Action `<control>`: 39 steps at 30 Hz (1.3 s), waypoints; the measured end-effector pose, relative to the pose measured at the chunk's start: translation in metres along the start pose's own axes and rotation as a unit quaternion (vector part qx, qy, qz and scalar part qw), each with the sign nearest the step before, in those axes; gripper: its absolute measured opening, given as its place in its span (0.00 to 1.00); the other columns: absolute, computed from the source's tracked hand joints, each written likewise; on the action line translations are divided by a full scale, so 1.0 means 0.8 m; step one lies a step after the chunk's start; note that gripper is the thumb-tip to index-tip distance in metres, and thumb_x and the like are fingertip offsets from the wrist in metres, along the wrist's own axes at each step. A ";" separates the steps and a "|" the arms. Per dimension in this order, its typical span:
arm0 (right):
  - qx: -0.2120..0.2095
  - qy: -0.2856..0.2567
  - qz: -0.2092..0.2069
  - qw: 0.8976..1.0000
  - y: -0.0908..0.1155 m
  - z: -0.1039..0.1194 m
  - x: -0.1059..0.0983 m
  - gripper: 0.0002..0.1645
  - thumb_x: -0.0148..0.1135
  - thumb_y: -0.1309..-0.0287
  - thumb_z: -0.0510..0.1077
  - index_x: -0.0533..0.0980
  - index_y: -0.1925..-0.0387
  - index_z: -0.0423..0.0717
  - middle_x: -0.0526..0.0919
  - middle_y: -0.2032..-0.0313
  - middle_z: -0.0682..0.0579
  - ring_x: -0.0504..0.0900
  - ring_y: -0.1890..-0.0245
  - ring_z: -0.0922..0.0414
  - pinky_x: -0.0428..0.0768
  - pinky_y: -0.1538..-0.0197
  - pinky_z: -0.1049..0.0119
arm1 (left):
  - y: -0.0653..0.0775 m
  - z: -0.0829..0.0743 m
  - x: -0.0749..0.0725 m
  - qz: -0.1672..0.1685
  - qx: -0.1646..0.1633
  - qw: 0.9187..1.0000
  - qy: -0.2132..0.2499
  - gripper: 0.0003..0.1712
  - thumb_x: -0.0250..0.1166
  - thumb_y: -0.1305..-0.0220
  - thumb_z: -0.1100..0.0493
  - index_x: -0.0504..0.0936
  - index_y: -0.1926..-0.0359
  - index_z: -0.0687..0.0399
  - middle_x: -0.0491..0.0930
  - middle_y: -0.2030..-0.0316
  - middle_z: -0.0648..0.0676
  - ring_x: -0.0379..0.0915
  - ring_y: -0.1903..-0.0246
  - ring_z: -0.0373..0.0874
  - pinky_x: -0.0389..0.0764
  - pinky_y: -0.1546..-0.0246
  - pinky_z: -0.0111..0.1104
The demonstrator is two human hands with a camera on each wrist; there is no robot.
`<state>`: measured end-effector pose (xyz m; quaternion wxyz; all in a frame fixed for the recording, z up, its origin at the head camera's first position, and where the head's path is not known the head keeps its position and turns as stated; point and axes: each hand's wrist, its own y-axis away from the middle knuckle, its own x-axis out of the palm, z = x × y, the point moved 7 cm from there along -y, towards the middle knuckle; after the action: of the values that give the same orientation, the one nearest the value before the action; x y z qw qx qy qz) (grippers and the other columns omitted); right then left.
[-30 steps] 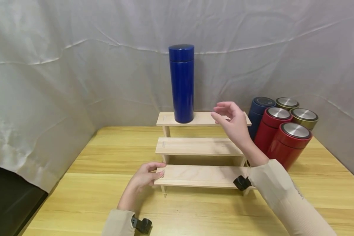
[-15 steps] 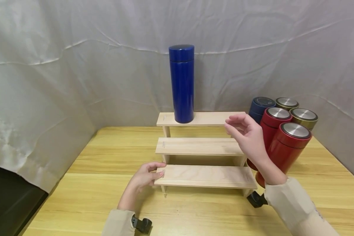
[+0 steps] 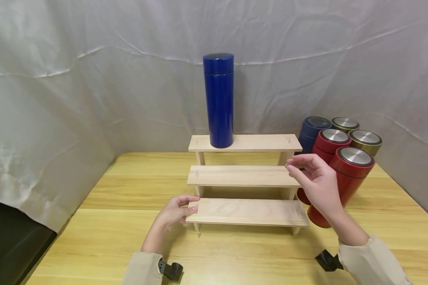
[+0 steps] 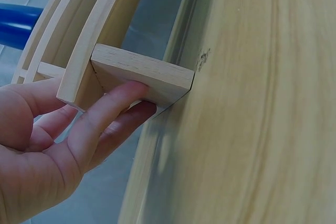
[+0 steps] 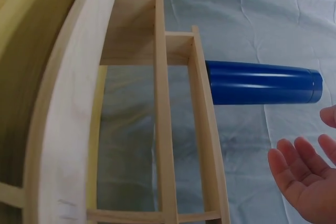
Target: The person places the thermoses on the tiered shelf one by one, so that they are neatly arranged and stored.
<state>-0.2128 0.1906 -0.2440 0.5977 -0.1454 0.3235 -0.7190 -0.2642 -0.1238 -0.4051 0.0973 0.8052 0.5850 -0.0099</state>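
table (image 3: 103, 245), grey drape (image 3: 157, 99); left hand (image 3: 172, 212) round lowest shelf end (image 3: 207, 206), right hand (image 3: 320, 183) half-curled, empty

no words, brands or numbers can be read in any view. the lid (image 3: 317, 122) of the dark blue bottle (image 3: 308, 137) bears faint pale marks, too small to make out. thin strokes show near both ends of the top board (image 3: 256, 143), at the left end and toward the right of the middle board (image 3: 235, 175), and at the right end of the bottom board (image 3: 246, 211); none can be made out as letters or figures, even in the right wrist view.
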 end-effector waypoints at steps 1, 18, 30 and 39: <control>-0.004 -0.001 0.001 1.000 0.002 0.000 -0.002 0.11 0.57 0.51 0.24 0.71 0.62 0.27 0.80 0.67 0.52 0.79 0.67 0.63 0.76 0.62 0.77 | 0.001 0.000 0.000 0.000 -0.001 1.000 -0.002 0.19 0.61 0.43 0.65 0.73 0.50 0.66 0.67 0.47 0.65 0.68 0.73 0.40 0.68 0.81 0.25; -0.030 -0.140 -0.002 0.990 0.038 -0.006 -0.044 0.13 0.50 0.54 0.16 0.71 0.63 0.24 0.81 0.65 0.49 0.80 0.67 0.60 0.77 0.64 0.75 | 0.000 0.000 -0.001 -0.005 -0.006 1.000 -0.004 0.19 0.61 0.43 0.65 0.73 0.50 0.65 0.67 0.47 0.64 0.65 0.77 0.40 0.66 0.82 0.24; -0.024 -0.110 -0.058 0.992 0.059 -0.018 -0.082 0.14 0.53 0.59 0.15 0.70 0.65 0.21 0.82 0.67 0.49 0.80 0.67 0.61 0.77 0.63 0.76 | -0.001 0.002 -0.001 0.001 0.002 1.000 0.007 0.19 0.60 0.43 0.66 0.73 0.50 0.67 0.68 0.48 0.64 0.69 0.73 0.41 0.72 0.78 0.27; -0.135 -0.164 -0.107 0.971 0.068 -0.013 -0.116 0.11 0.54 0.62 0.14 0.68 0.70 0.13 0.82 0.69 0.42 0.80 0.67 0.56 0.76 0.62 0.75 | -0.001 0.002 -0.001 0.007 0.008 1.000 0.020 0.19 0.60 0.43 0.67 0.72 0.50 0.69 0.67 0.47 0.65 0.71 0.72 0.42 0.76 0.74 0.30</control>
<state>-0.1551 0.2781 -0.2701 0.5374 -0.3743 0.2975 -0.6947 -0.2647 -0.1246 -0.4068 0.0795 0.8099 0.5811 0.0019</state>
